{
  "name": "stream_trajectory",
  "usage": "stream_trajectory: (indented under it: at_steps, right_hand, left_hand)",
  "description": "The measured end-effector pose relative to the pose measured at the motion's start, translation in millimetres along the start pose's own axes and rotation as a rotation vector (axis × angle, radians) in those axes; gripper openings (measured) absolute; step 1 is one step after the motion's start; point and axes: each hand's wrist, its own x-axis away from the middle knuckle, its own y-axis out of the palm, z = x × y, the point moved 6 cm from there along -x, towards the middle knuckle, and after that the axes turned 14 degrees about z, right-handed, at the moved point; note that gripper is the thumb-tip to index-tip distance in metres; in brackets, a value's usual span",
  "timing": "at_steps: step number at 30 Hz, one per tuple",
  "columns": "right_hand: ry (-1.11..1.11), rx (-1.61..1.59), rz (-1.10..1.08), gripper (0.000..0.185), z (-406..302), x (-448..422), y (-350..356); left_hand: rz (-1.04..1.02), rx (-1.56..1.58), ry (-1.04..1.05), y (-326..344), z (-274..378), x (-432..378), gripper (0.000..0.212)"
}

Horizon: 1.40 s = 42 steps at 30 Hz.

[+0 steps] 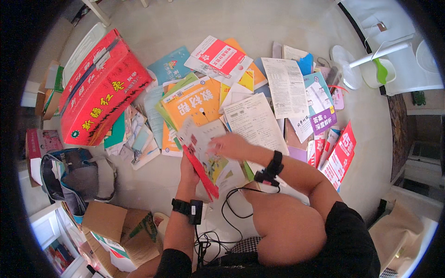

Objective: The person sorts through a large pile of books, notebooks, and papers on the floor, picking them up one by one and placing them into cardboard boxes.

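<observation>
My left hand [189,170] grips the left edge of an illustrated book [217,165] with a red cover edge, held tilted above the floor. My right hand [229,144] is blurred over the book's face; whether its fingers hold a page cannot be made out. Just beyond the book lies an orange textbook [191,102] on a green one. Near my right wrist is a printed sheet of paper [253,118]. Farther off lie a red-and-white book [219,59], a teal book [170,64] and another printed sheet [285,87]. Both wrists wear black straps with cabled devices.
A large red carton [104,90] leans at the left above loose papers. Below it sit a grey backpack [76,177] and an opened cardboard box [139,236]. Red booklets [339,160] and a purple booklet [323,120] lie rightward. A white fan [347,66] stands farther right. Black cables [215,239] trail near my body.
</observation>
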Motion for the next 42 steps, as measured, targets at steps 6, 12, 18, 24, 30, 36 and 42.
stream_trajectory:
  at_steps: [6,12,18,24,30,36,42]
  right_hand:
    - [0.316,0.022,0.799,0.035,161.6,-74.2,-103.6]
    - [0.648,-0.339,0.851,0.042,199.7,-136.0,-120.8]
    - [0.093,0.179,0.727,0.029,195.3,-188.5,-97.1]
    - [0.392,0.216,0.923,0.032,238.9,-221.1,-95.0]
    - [0.414,0.523,0.981,0.073,150.5,-252.3,-121.5]
    - [0.669,0.534,0.519,0.056,158.7,-258.8,-108.0]
    - [0.354,0.132,0.852,0.026,157.1,-265.0,-125.0]
  left_hand:
    - [0.154,-0.787,0.266,-19.6,-17.6,-10.0,0.038]
    - [0.210,-1.027,0.339,-43.9,-32.8,-32.4,0.033]
    - [0.219,-1.097,0.374,-33.5,-28.1,-28.4,0.031]
    - [0.167,-1.069,0.256,-19.9,-41.1,-45.8,0.032]
    - [0.202,-1.068,0.168,-33.3,-26.8,-35.5,0.033]
    - [0.211,-1.190,0.153,-35.2,-14.0,-33.6,0.033]
    - [0.072,-1.051,0.111,-13.9,-18.5,-32.6,0.032]
